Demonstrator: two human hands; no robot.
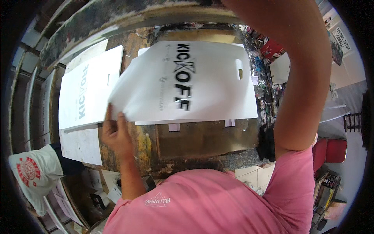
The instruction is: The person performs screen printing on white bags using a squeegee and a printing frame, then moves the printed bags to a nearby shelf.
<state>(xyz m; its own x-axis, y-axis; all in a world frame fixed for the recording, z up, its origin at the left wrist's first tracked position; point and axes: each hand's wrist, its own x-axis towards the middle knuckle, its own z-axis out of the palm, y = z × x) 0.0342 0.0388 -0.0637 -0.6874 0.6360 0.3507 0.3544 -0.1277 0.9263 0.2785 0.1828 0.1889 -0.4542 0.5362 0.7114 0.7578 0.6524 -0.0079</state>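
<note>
My left hand pinches the near left corner of a white plastic bag with bold black print and a punched oval handle hole. That corner is lifted, and the bag slopes down to the right over the work board. Beneath it, white edges of further bags or sheets show along the near side. To the left lies a stack of white bags, its top one with paler grey print and a handle slit. My right arm reaches up past the top edge of the view, so the right hand is out of sight.
The worn, paint-stained table carries a brown board with small pale tabs. A thick stained beam crosses the far side. Shelves stand at left beside a white printed cloth; a red chair is at right.
</note>
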